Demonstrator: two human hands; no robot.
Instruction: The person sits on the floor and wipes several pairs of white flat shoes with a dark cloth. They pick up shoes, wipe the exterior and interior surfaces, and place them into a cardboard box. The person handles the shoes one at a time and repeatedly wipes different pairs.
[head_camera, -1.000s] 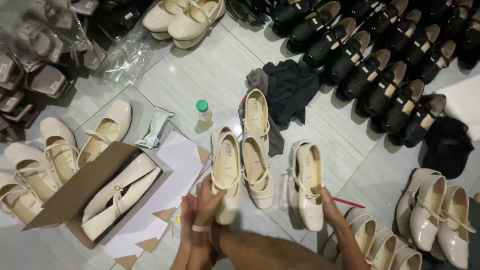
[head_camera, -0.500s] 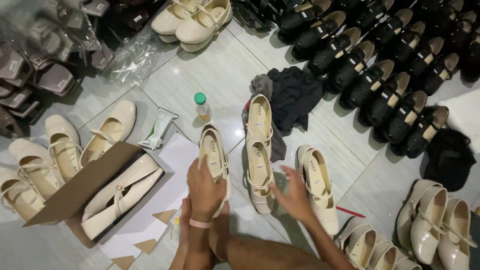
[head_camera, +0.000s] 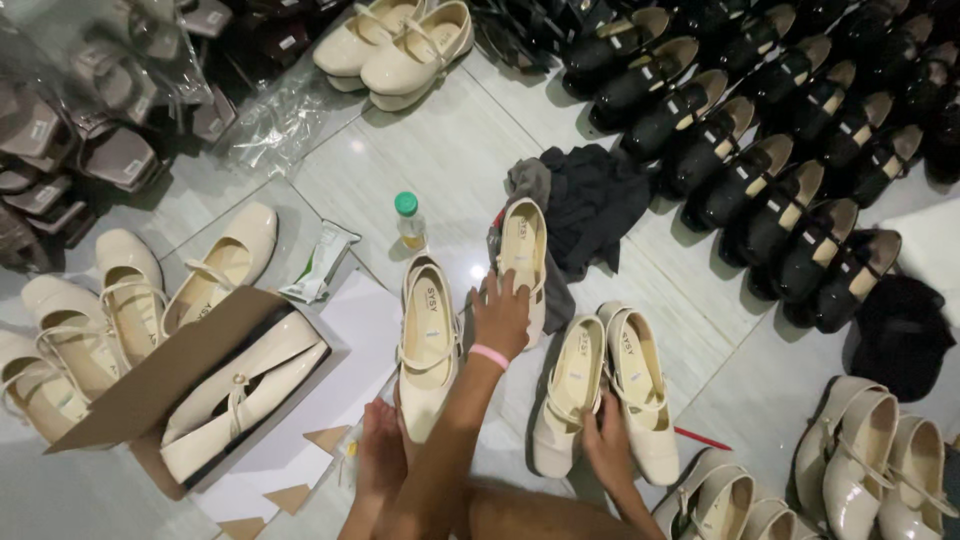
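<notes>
Leftward no longer, the left hand (head_camera: 500, 318), a pink band at its wrist, has gone from the nearer cream shoe to the next one along. It now lies flat with fingers spread on the glossy cream strap shoe with a tan insole (head_camera: 522, 262), pressing on its rim and clasping nothing. That shoe lies toe away from the person on the pale tiled floor (head_camera: 450, 150), its far side over a heap of dark cloth (head_camera: 590, 205).

The right hand (head_camera: 610, 448) has dropped back to the heels of a cream pair of strap shoes (head_camera: 605, 395), just right of the left hand. Its fingers bend over the heel edges; whether they clasp cannot be told.

Just left of the left hand lies the cream shoe (head_camera: 428, 345) it let go. Beyond the fingertips stands a small green-capped bottle (head_camera: 409, 220). Farther left a brown cardboard box (head_camera: 175, 375) holds two more cream shoes. Rows of black strap shoes (head_camera: 760, 150) fill the floor well to the right.
</notes>
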